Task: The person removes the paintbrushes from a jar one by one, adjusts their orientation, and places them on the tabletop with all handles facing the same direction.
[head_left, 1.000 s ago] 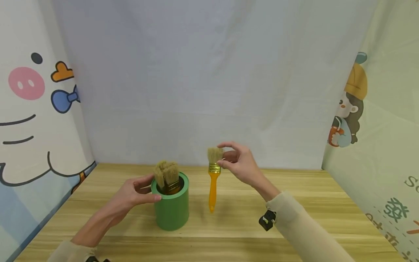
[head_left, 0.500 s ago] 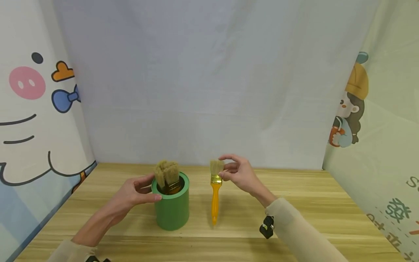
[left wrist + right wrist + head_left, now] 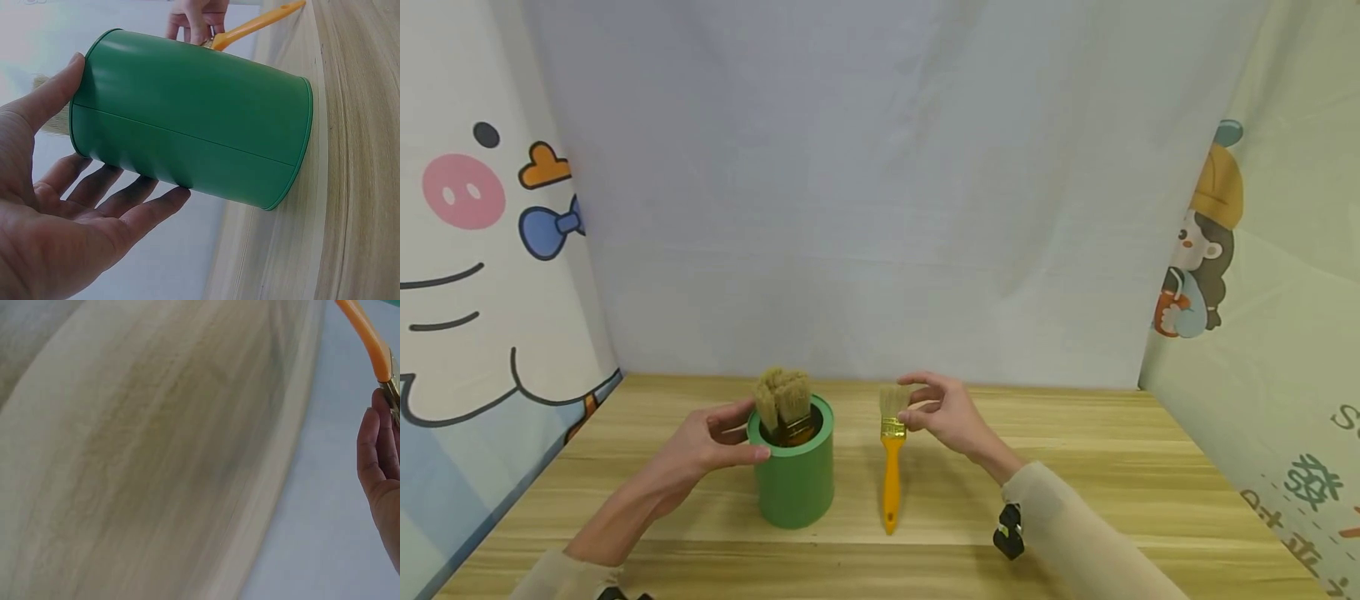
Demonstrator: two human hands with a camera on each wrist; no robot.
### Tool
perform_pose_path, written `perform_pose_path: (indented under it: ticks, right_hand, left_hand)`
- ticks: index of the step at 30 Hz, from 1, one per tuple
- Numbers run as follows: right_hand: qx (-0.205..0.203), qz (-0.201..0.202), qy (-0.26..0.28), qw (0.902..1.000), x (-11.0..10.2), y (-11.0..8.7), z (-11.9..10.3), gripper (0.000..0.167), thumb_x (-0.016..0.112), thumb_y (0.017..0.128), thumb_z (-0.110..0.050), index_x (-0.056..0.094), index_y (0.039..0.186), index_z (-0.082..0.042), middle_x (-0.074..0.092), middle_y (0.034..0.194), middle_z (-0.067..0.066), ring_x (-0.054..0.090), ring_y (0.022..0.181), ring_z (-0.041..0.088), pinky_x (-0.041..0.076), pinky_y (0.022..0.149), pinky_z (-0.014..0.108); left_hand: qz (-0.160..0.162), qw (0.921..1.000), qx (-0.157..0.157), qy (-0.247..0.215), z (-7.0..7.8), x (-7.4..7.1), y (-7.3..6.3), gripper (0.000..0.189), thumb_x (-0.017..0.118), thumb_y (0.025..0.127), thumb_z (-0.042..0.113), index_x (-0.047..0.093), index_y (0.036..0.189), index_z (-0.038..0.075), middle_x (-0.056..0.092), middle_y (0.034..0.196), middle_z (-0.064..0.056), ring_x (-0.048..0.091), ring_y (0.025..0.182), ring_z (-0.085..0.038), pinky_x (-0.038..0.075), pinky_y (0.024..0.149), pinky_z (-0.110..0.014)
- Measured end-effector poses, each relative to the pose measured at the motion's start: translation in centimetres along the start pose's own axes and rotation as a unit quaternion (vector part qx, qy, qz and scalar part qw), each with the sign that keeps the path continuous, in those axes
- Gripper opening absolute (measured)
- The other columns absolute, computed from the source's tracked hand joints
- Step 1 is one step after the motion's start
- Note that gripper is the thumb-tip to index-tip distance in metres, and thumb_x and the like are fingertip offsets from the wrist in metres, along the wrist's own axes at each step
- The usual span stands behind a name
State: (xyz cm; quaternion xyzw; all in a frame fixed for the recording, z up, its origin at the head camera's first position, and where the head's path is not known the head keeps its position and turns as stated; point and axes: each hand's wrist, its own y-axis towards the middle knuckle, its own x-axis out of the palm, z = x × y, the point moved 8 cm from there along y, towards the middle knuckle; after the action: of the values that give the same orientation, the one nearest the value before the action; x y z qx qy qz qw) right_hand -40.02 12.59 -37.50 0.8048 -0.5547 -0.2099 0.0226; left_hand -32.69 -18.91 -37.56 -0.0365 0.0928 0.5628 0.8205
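In the head view a green can (image 3: 795, 492) stands upright on the table, left of the middle. Several paintbrushes (image 3: 792, 396) stick out of its top, bristles up; their handles are hidden inside. My left hand (image 3: 703, 442) holds the can near its rim, with the thumb at the front. The left wrist view shows the fingers spread along the side of the can (image 3: 187, 119). To the right, my right hand (image 3: 951, 417) pinches a paintbrush (image 3: 891, 479) at its gold ferrule. Its bristles point up and its orange handle hangs down. The right wrist view catches this orange handle (image 3: 365, 340) at the edge.
The wood-grain table (image 3: 1097, 500) reaches back to a pale hanging cloth (image 3: 865, 183). Printed cloths with cartoon figures flank it, one on the left (image 3: 460, 350) and one on the right (image 3: 1285, 333). A black device (image 3: 1009, 532) sits at the right wrist.
The right hand has lowered the paintbrush, bringing its handle tip down closer to the table beside the can. The left hand and the can have stayed in place.
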Motion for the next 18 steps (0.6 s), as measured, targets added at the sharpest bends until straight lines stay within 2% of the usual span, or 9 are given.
perform_pose_path:
  ticks: [5, 13, 18]
  right_hand:
    - [-0.001, -0.008, 0.005, 0.9999, 0.2, 0.0, 0.7, 0.047, 0.076, 0.093, 0.007, 0.062, 0.138, 0.006, 0.068, 0.112, 0.026, 0.076, 0.089, 0.037, 0.06, 0.082, 0.063]
    - [0.026, -0.024, 0.02, 0.9992, 0.8, 0.1, 2.0, 0.05, 0.075, 0.093, 0.008, 0.06, 0.141, 0.007, 0.065, 0.116, 0.026, 0.076, 0.092, 0.04, 0.061, 0.084, 0.059]
    - [0.048, -0.04, 0.039, 0.9973, 1.0, 0.1, 3.1, 0.051, 0.073, 0.094, 0.011, 0.057, 0.142, 0.011, 0.062, 0.118, 0.029, 0.076, 0.091, 0.035, 0.062, 0.085, 0.053]
  left_hand:
    - [0.001, 1.0, -0.001, 0.002, -0.1, 0.0, 0.0, 0.094, 0.08, 0.095, 0.018, 0.022, 0.165, -0.004, 0.024, 0.169, -0.025, 0.038, 0.148, -0.045, 0.04, 0.116, -0.057]
    - [0.0, 1.0, -0.008, 0.002, -0.2, -0.1, 0.0, 0.094, 0.08, 0.096, 0.018, 0.02, 0.165, -0.004, 0.021, 0.169, -0.027, 0.036, 0.148, -0.046, 0.04, 0.115, -0.057]
    - [-0.001, 1.0, -0.006, 0.002, -0.1, 0.0, 0.0, 0.094, 0.079, 0.096, 0.018, 0.021, 0.165, -0.004, 0.023, 0.169, -0.026, 0.037, 0.148, -0.046, 0.04, 0.115, -0.057]
